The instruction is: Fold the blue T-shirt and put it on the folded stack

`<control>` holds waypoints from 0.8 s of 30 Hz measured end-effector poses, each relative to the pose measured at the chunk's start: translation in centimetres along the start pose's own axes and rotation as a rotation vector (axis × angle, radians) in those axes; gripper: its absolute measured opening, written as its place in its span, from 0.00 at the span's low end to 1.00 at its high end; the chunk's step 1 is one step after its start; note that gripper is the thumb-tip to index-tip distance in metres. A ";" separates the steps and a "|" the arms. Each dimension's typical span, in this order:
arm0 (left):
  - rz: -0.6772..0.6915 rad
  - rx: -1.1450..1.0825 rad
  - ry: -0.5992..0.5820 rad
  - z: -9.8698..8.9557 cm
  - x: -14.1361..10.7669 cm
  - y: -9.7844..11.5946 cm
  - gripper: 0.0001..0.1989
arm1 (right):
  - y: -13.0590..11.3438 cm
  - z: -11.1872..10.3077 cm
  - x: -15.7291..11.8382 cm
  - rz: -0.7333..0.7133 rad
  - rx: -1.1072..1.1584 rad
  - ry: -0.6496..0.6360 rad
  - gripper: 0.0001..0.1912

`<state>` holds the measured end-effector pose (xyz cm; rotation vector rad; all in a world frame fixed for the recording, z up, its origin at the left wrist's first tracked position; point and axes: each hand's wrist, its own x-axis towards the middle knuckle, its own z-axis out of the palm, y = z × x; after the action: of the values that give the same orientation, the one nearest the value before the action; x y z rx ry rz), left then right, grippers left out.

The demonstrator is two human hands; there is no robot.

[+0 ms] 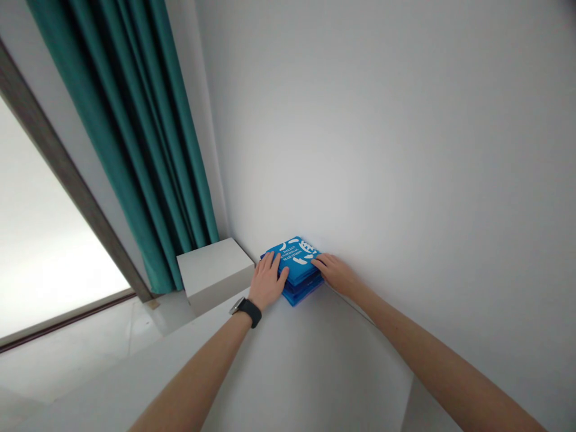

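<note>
A stack of folded blue cloth or bags (294,267) with white print lies on a white surface (297,354), close against the wall. My left hand (267,282), with a dark-banded watch at the wrist, rests on the stack's left side with its fingers spread. At the right edge of the stack is my right hand (335,273), its fingertips on the top layer and its thumb by the side. Its grip is loose, and the underside of the fingers is hidden.
A white box-like cabinet (216,267) stands left of the stack, in the corner. Green curtains (148,144) hang behind it beside a bright window or door with a brown frame (67,174). Pale floor shows at the lower left.
</note>
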<state>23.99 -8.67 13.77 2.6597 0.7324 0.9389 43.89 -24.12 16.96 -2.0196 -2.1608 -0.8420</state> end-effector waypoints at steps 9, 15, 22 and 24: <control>-0.176 -0.001 -0.083 -0.3 1.0 -0.6 0.35 | -1.9 3.4 -3.2 0.169 0.142 0.142 0.38; -0.053 0.023 -0.010 -0.1 0.3 1.7 0.34 | -3.3 2.5 -1.8 0.356 0.140 0.219 0.32; -0.061 -0.004 -0.029 0.6 -0.5 1.9 0.38 | -4.0 2.2 -0.8 0.420 0.105 0.211 0.27; -0.061 0.004 -0.030 0.7 -0.8 1.5 0.40 | -4.0 2.4 -0.9 0.427 0.107 0.223 0.26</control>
<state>24.45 -10.35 13.40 2.6334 0.8044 0.8812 40.98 -23.86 13.20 -2.1018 -1.5444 -0.8206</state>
